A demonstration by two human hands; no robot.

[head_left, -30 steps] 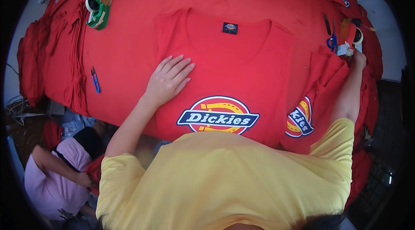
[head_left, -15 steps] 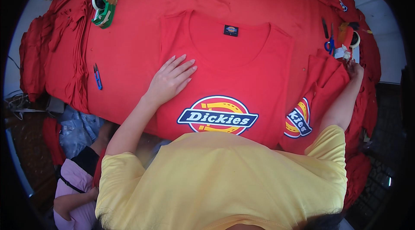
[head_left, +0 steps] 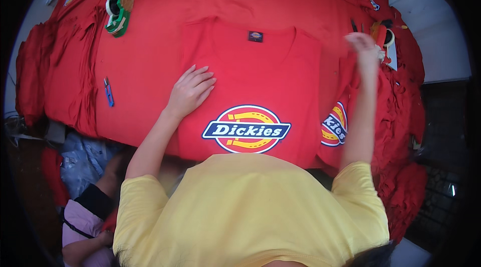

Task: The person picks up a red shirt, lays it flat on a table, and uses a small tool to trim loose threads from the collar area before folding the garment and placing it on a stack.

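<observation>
A red scoop-neck shirt point(head_left: 250, 79) with a dark neck label point(head_left: 255, 36) and a big oval print point(head_left: 246, 129) lies flat in front of me. My left hand point(head_left: 192, 90) rests palm down on its left side, fingers stretched out. Over at the right, my right hand point(head_left: 363, 44) is raised beside a tape dispenser with a pale roll point(head_left: 389, 37). Motion smears its fingers, so anything in them cannot be made out. Below it, partly behind my right forearm, lies another folded red shirt with a similar print point(head_left: 334, 124).
Blue thread snips point(head_left: 108, 92) lie to the left. A green tape dispenser point(head_left: 118, 22) with yellow-handled tools stands at the far left. Piled red garments point(head_left: 70, 74) line both table sides. A person in a pink top point(head_left: 85, 222) sits at the lower left beside plastic bags point(head_left: 80, 166).
My right hand has swung up and leftward, away from the dispenser's near side. My left hand stays flat on the shirt. The whole view has shifted slightly.
</observation>
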